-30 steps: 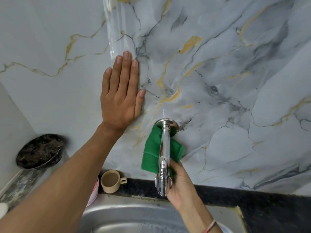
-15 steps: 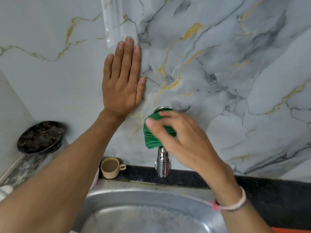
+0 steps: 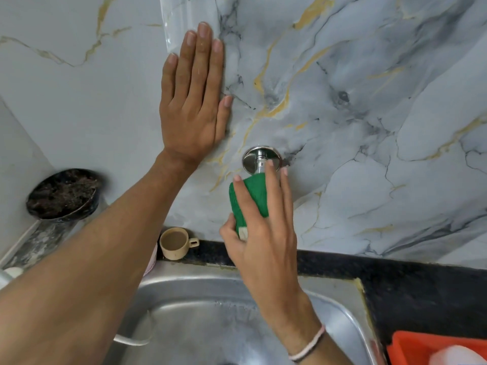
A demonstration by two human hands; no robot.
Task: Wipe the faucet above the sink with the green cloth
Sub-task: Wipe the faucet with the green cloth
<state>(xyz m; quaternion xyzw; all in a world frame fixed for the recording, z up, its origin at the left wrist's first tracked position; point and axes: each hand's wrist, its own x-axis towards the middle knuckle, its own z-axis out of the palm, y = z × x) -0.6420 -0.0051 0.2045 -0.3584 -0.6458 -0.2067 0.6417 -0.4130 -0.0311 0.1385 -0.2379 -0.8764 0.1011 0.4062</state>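
Nearest the camera, the steel sink [image 3: 200, 299] is seen below; above it the right hand [image 3: 263, 233] is wrapped over the green cloth [image 3: 250, 196], fingers and thumb closed around cloth and spout together; the faucet [image 3: 259, 159] is thus mostly hidden, only its neck and round wall flange being shown just beyond the fingertips. The faucet's long axis is judged to run from the flange out toward the viewer, along the line of the hand; a stroke along that axis is what the wipe appears to call for. The left hand [image 3: 192, 101] is laid flat and empty, fingers spread, on the marbled wall [image 3: 369, 101], up and to the left of the flange. Farther off, a beige cup [image 3: 175, 243] is set on the dark counter [image 3: 395, 275].
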